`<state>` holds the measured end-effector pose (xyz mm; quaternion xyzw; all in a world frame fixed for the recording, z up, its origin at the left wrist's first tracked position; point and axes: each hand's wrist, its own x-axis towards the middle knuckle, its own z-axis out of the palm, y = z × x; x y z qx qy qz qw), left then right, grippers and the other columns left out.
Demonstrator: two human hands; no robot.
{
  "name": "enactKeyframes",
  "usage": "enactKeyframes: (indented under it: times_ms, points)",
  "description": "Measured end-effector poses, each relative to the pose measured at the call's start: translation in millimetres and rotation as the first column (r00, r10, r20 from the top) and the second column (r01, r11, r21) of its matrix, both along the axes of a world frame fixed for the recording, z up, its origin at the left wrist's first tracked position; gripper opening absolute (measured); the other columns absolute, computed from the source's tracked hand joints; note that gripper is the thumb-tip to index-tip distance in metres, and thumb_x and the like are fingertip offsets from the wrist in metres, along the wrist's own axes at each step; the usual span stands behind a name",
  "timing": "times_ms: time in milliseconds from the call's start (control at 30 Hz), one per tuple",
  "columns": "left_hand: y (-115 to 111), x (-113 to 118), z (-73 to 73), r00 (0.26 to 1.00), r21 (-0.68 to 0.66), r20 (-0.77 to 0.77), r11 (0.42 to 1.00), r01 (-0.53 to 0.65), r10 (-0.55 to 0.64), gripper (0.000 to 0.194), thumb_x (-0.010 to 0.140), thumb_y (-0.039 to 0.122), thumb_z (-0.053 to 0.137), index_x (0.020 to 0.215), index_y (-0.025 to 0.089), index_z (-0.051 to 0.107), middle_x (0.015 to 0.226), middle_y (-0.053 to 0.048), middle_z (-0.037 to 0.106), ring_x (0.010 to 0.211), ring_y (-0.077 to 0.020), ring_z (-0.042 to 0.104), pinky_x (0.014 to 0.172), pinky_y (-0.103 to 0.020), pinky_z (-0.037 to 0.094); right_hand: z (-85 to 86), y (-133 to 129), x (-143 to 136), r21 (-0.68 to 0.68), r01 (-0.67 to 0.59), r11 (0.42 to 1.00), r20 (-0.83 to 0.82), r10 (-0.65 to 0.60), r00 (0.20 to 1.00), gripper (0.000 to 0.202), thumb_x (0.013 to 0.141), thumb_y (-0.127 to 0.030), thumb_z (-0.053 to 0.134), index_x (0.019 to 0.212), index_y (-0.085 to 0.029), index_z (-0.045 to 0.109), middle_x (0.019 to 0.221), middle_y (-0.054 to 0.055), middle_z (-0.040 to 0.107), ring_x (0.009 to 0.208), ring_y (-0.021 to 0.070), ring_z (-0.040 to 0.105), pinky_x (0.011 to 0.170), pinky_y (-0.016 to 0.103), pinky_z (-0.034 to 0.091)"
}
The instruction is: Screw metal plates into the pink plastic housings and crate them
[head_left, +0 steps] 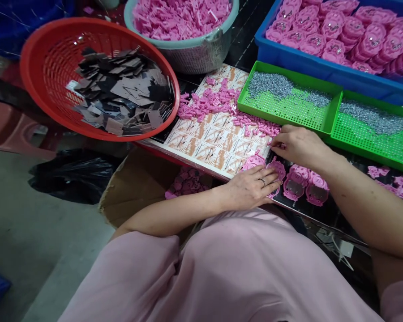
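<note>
My left hand (251, 188), with a ring on one finger, lies flat with fingers stretched over pink plastic casings at the table's front edge. One pink casing (276, 169) shows partly beneath its fingertips, and another (254, 161) peeks out behind the hand. Just beyond, my right hand (293, 144) is pinched at the fingertips around a small pink plastic part (282, 146), largely hidden by the fingers. Two more pink casings with grey plates, one on the left (294, 182) and one on the right (317, 188), lie in a row under my right forearm.
Loose small pink parts (218, 100) lie on a patterned board (201, 143). Green trays (289, 109) hold screws. Behind stand a blue crate (325, 67) of pink casings and a grey-green basket (191, 53) of pink pieces. A red basket (30, 85) of flat plates overhangs the left.
</note>
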<state>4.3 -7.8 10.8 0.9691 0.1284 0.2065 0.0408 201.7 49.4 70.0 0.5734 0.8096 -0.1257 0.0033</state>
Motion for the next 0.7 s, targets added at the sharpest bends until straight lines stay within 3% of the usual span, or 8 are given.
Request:
enactKeyframes:
  times_ms: [133,233,300,400,600,700]
  points:
    - [0.7,-0.6,2.2,1.0,-0.006,-0.015,1.0,-0.003,0.002,0.042,0.096,0.041,0.048,0.12,0.009,0.062,0.128,-0.014,0.062,0.122,-0.0247,0.057,0.105,-0.04,0.045,4.3,-7.0,31.4,-0.013,0.197,0.98,-0.346,-0.189,0.919,0.02,0.079,-0.034,0.06,0.089,-0.018,0.07,0.074,0.003,0.067,0.066,0.0141,0.061,0.066,0.029,0.049]
    - [1.2,-0.6,3.5,1.0,-0.021,-0.031,1.0,0.002,-0.002,0.041,0.095,0.04,0.051,0.12,0.009,0.062,0.127,-0.014,0.063,0.121,-0.0254,0.058,0.105,-0.04,0.045,1.0,-21.3,46.9,-0.032,0.205,0.978,-0.41,-0.2,0.89,0.029,0.081,-0.039,0.059,0.1,-0.02,0.07,0.083,0.004,0.07,0.072,0.0155,0.064,0.07,0.031,0.05]
    - [1.2,-0.6,4.0,0.999,-0.028,-0.037,1.0,0.004,-0.005,0.041,0.095,0.041,0.05,0.12,0.009,0.062,0.128,-0.014,0.063,0.121,-0.0257,0.058,0.105,-0.041,0.045,-2.7,-30.3,44.3,-0.03,0.155,0.987,-0.396,-0.154,0.905,0.027,0.082,-0.039,0.059,0.098,-0.022,0.072,0.09,0.005,0.07,0.076,0.016,0.064,0.073,0.031,0.05]
    - [0.6,-0.5,3.5,0.999,-0.029,-0.046,1.0,-0.004,0.003,0.042,0.096,0.041,0.049,0.121,0.01,0.062,0.129,-0.014,0.061,0.124,-0.0255,0.056,0.105,-0.041,0.045,-7.5,-36.4,27.7,-0.052,0.135,0.99,-0.34,-0.144,0.929,0.02,0.082,-0.038,0.061,0.088,-0.022,0.071,0.081,0.004,0.07,0.069,0.0149,0.063,0.067,0.029,0.047]
    - [-0.4,-0.2,-0.2,0.999,-0.019,-0.036,1.0,0.002,-0.002,0.044,0.098,0.042,0.045,0.122,0.009,0.061,0.129,-0.015,0.062,0.124,-0.026,0.056,0.106,-0.041,0.044,-11.5,-28.2,4.4,-0.054,0.123,0.991,-0.065,-0.127,0.99,0.019,0.084,-0.033,0.058,0.088,-0.019,0.07,0.081,0.006,0.072,0.071,0.019,0.064,0.064,0.03,0.041]
    - [-0.2,-0.5,-1.2,1.0,-0.014,-0.025,1.0,0.008,-0.009,0.045,0.098,0.042,0.045,0.123,0.008,0.06,0.13,-0.015,0.061,0.124,-0.0261,0.056,0.106,-0.042,0.044,-9.6,-23.8,3.4,-0.115,0.099,0.988,-0.026,-0.103,0.994,0.021,0.085,-0.034,0.056,0.087,-0.02,0.071,0.081,0.006,0.072,0.071,0.0188,0.064,0.064,0.03,0.04]
